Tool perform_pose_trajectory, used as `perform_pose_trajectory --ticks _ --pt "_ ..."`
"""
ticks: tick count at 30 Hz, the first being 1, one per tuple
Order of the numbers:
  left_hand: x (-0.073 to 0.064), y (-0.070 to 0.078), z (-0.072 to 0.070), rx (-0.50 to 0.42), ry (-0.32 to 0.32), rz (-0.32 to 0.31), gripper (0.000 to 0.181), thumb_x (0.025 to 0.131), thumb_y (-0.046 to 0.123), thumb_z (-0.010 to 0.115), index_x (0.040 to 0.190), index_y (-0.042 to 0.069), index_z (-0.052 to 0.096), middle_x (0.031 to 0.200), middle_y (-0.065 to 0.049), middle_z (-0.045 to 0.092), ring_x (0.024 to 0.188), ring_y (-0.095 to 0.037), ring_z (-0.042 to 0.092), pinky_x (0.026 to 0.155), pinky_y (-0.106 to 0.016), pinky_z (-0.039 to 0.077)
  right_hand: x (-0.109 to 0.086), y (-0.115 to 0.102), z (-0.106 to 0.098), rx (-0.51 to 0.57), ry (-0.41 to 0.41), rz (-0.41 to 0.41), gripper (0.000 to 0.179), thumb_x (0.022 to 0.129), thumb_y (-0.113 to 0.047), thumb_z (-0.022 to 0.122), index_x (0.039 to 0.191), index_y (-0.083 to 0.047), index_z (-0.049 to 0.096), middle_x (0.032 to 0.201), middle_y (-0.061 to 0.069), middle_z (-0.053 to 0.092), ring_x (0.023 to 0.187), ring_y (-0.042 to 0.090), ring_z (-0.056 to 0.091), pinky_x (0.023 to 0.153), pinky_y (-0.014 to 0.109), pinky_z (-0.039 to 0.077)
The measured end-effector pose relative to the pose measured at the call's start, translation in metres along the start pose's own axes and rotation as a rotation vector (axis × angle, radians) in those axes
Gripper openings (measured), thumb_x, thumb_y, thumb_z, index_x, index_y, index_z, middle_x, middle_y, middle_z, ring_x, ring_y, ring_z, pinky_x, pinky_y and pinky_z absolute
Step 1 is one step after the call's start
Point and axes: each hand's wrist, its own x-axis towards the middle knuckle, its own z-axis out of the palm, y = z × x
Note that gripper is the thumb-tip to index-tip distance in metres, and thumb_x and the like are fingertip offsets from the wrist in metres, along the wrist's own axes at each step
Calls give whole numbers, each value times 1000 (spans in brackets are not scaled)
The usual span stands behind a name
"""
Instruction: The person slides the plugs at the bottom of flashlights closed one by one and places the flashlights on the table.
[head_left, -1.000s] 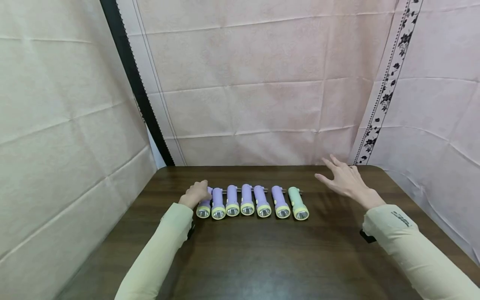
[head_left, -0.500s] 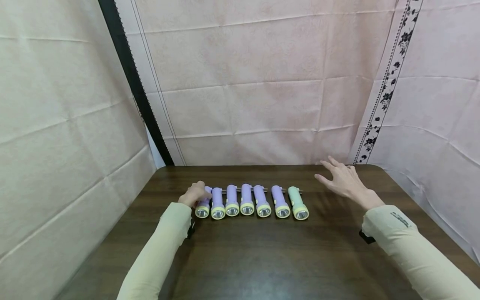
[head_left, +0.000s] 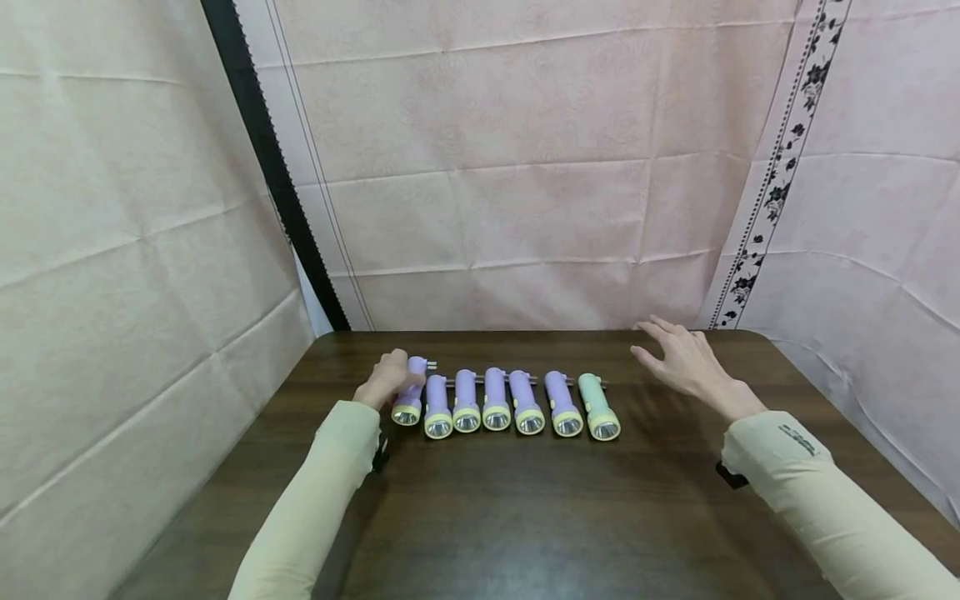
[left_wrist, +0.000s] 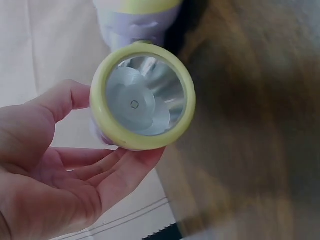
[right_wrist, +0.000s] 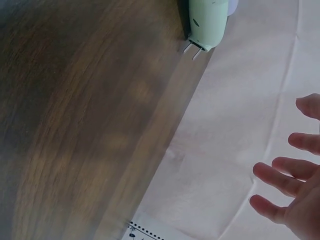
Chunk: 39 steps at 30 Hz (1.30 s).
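My left hand (head_left: 388, 381) grips the leftmost purple flashlight (head_left: 412, 387), its thumb and fingers around the body. Slightly raised, this flashlight shows its two metal plug prongs at the far end. In the left wrist view, its yellow-rimmed lens (left_wrist: 143, 96) faces the camera, thumb on one side and fingers on the other. Beside it lies a row of several purple flashlights (head_left: 465, 396), with a green flashlight (head_left: 596, 404) at the right end. My right hand (head_left: 688, 364) hovers to the right of the green one, fingers spread, holding nothing.
The flashlights lie on a dark brown wooden table (head_left: 495, 517), lenses toward me. Pale cloth (head_left: 487, 167) hangs behind the table and at both sides. In the right wrist view the green flashlight's prongs (right_wrist: 193, 51) stick out sideways.
My left hand has lifted the leftmost purple flashlight slightly up and away from the row, uncovering its prongs. The right hand has hardly moved, and the other flashlights lie as before.
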Motion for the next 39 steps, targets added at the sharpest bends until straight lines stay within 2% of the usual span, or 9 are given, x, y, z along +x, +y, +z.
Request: perform_pose_trajectory --ticks 4,7,14,20,24,32,39 --pt "-2 7 -4 20 33 36 35 83 20 67 106 -3 57 99 -19 62 76 -25 61 57 -34 53 1 -3 -1 20 32 -27 43 93 -26 59 129 -2 58 135 26 54 119 45 55 87 63 40" --pt "-4 14 -6 5 58 58 34 82 21 68 105 -3 59 96 -17 63 76 -23 60 59 -30 49 2 -5 -3 38 46 -41 42 93 -23 59 129 -1 58 134 26 55 119 46 55 90 65 40" --pt "-11 30 -10 -82 76 90 47 79 20 72 117 -6 60 103 -20 66 81 -24 65 68 -31 55 4 -11 -5 51 69 -44 41 93 -23 59 128 -1 58 129 26 59 115 45 57 91 62 43" --pt "-15 42 -10 -87 113 155 38 78 20 71 108 -3 65 98 -18 68 79 -24 65 65 -30 54 4 -14 -3 63 44 -17 43 94 -25 58 130 -1 57 128 22 61 115 43 57 93 59 43" --pt "-16 51 -9 -109 126 175 33 78 19 70 103 -1 66 97 -16 68 78 -23 65 63 -29 54 4 -18 -4 73 19 0 45 95 -27 56 132 -2 55 129 22 61 116 43 57 93 59 43" --pt "-14 61 -4 -114 131 224 39 78 20 70 111 1 64 104 -15 67 86 -24 64 71 -32 55 8 -25 -3 83 -6 20 46 95 -30 56 134 -4 54 131 21 59 118 43 55 94 59 43" --pt "-14 72 -1 -114 135 286 40 78 20 70 112 1 62 104 -15 67 89 -25 63 73 -33 54 10 -30 1 106 -13 5 47 95 -32 57 134 -6 55 128 21 62 109 39 61 88 56 47"
